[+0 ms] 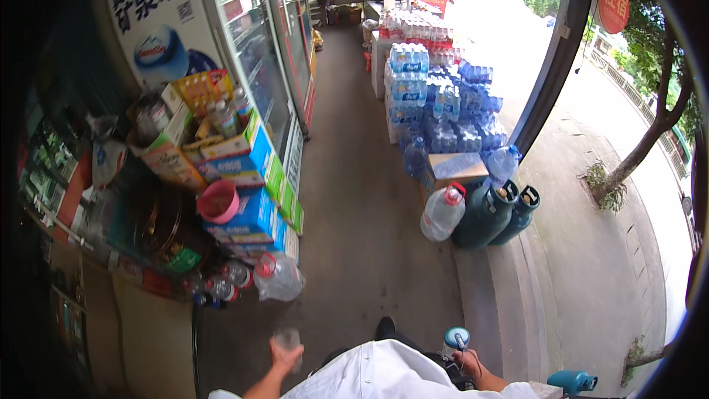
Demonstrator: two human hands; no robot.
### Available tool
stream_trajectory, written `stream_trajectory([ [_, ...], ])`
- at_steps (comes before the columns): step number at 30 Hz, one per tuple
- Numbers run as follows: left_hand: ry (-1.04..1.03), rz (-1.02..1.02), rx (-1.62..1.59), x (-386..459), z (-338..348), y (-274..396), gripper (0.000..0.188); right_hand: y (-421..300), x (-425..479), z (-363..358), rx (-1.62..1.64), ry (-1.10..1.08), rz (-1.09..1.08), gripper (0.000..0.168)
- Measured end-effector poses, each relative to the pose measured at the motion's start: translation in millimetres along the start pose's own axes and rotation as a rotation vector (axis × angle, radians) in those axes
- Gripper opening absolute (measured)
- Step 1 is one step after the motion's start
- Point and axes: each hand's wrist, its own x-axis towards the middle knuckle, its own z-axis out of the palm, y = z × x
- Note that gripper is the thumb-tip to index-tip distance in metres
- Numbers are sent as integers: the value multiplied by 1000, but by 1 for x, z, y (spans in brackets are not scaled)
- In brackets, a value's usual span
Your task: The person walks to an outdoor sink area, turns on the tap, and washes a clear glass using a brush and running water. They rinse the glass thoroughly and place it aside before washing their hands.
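Note:
My left hand [284, 356] holds a blurred transparent cup [287, 336] low beside my body. On the other side, my right hand [469, 363] is closed around a container with a blue-green lid [457, 336], and a dark strap or cord hangs by its fingers. What is inside either vessel cannot be made out. Between the hands are my white shirt [365, 368] and the tip of a dark shoe [385, 325]. Ahead of my left hand, a large plastic jug with a red cap [279, 278] stands on the floor near several smaller bottles [222, 289].
Stacked cartons [243, 216] on the left carry a pink bowl [218, 202], beside glass-door refrigerators [255, 50]. To the right stand green gas cylinders [483, 216], a red-capped jug [443, 213] and shrink-wrapped water bottles [410, 88]. A concrete walkway [354, 177] runs between; a step edge [471, 288] borders it.

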Motion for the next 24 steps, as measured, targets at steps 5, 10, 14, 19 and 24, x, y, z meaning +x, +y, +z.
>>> stream_trajectory([
  [5, -171, -412, 77, 10, 11, -16, 103, -207, 77, 46, -283, -31, -117, 17],
  [10, -214, -548, 125, 124, 64, 23, 101, -411, 115, 110, -243, -51, -310, 17],
  [14, -185, -472, 120, 264, 92, 73, 100, -569, 115, 163, 43, -143, -281, 13],
  [19, 100, 22, 236, 512, 150, 201, 98, -740, 134, 216, 114, -228, -358, 14],
  [24, -6, 234, 21, 746, 153, 428, 93, -887, 185, 273, 25, -236, -604, 25],
])
